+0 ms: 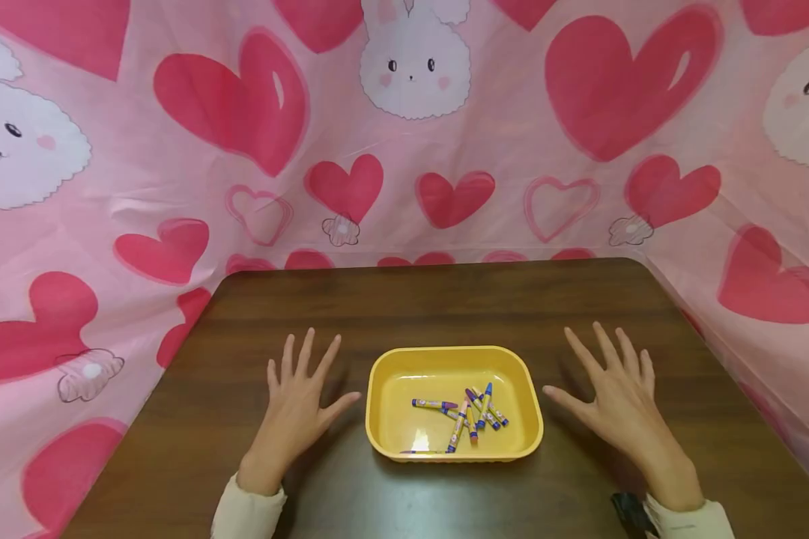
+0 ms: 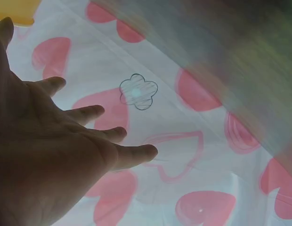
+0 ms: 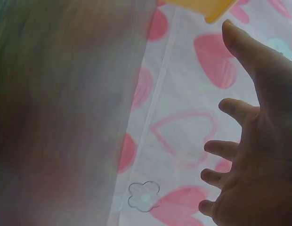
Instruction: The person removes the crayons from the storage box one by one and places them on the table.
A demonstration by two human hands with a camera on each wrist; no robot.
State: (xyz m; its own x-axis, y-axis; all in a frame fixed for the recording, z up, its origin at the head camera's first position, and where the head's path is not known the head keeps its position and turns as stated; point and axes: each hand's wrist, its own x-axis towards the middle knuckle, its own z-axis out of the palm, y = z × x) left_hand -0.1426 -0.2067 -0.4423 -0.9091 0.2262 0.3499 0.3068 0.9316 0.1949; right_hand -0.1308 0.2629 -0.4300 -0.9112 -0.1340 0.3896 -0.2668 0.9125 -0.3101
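Note:
Between the two hands, a yellow plastic tray (image 1: 455, 361) stands on the brown table. Several crayons (image 1: 457, 427) with yellow and blue wrappers lie loosely inside it, mostly toward its right half. My left hand (image 1: 298, 408) is spread left of the tray, its thumb nearest the wall and a small gap between them. On the other side my right hand (image 1: 616, 408) is likewise spread, its thumb just short of the tray's right rim. Neither hand holds anything. Each wrist view shows the left hand (image 2: 56, 141) or right hand (image 3: 263, 136) with fingers extended near a tray corner.
The dark wooden table (image 1: 418, 307) reaches back to a pink curtain (image 1: 404, 142) printed with hearts and rabbits, which also hangs along both sides. A black strap (image 1: 632, 515) shows at the right cuff.

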